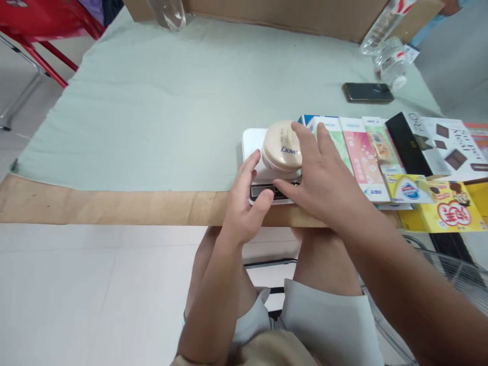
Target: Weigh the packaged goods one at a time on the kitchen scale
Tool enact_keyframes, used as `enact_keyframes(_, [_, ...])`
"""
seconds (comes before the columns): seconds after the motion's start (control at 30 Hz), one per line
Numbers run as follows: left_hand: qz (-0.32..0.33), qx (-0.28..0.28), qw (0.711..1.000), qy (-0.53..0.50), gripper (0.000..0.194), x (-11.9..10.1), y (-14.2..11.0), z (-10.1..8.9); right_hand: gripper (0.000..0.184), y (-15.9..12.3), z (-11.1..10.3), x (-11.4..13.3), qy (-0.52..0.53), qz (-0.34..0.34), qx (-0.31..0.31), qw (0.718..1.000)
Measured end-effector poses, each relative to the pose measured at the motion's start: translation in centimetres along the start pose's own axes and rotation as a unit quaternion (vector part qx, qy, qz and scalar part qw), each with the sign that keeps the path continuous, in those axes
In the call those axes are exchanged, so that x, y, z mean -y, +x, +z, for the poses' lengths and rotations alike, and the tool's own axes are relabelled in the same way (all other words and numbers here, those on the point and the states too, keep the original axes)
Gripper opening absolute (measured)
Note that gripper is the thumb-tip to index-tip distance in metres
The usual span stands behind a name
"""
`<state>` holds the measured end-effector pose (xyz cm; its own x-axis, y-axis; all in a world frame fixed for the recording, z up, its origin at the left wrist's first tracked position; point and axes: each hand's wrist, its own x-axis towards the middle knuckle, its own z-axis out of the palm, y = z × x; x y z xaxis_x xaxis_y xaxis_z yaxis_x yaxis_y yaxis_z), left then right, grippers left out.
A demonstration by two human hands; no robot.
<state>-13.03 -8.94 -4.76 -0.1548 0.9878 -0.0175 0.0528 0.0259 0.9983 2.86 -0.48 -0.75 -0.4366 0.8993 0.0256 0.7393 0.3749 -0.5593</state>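
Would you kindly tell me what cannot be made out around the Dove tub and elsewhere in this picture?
Head view: the right side of the Dove tub, hidden by the right hand.
Head view: any reading on the scale display, too small and dim, partly covered by the left hand.
Head view: the rest of the upper-left clear bottle, cut off by the top edge.

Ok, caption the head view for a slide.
Left hand and right hand flank a Dove jar on a white scale beside packaged boxes.
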Motion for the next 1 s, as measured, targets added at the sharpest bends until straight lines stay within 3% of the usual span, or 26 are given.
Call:
enact_keyframes(0.07, [0.006,-0.018,1.0,-0.018,0.067,-0.3,0.2,0.0,0.078,-1.0,-1.1,1.0,0.018,-0.037,-0.027,0.999])
enact_keyframes(0.17, [0.017,-0.053,0.998,-0.028,0.062,-0.8,0.4,-0.4,0.049,-1.9,-2.6,2.9,0.086,-0.087,-0.072,0.99])
enact_keyframes(0.3, [0.01,-0.088,0.996,-0.02,0.059,-0.3,0.0,-1.2,0.012,-1.6,-3.3,3.8,0.185,-0.107,-0.119,0.97])
enact_keyframes(0.47, [0.004,-0.142,0.99,0.0,0.056,1.1,-0.4,-1.1,0.015,-1.9,-3.7,1.0,0.254,-0.046,-0.082,0.963])
enact_keyframes(0.53, [0.026,-0.159,0.987,0.02,0.054,1.0,0.0,-0.7,0.017,-1.9,-4.4,-0.1,0.26,-0.005,-0.061,0.964])
enact_keyframes(0.63, [0.05,-0.164,0.982,0.074,0.055,0.0,0.9,0.1,0.016,-1.0,-5.7,-0.9,0.28,0.035,-0.075,0.957])
enact_keyframes(0.73, [0.051,-0.129,0.979,0.152,0.058,-1.8,1.9,0.6,0.018,0.2,-6.7,-1.1,0.316,0.038,-0.047,0.947])
enact_keyframes(0.8, [0.014,-0.09,0.971,0.22,0.062,-3.4,2.6,1.0,0.027,0.6,-7.3,-1.7,0.318,0.029,-0.001,0.948])
enact_keyframes(0.9, [-0.075,-0.022,0.934,0.348,0.075,-6.0,3.6,1.6,0.03,0.9,-8.1,-3.2,0.275,0.033,0.016,0.961])
enact_keyframes(1.0, [-0.109,0.02,0.891,0.44,0.086,-7.8,4.9,2.4,0.04,1.0,-8.6,-4.7,0.25,0.047,-0.007,0.967])
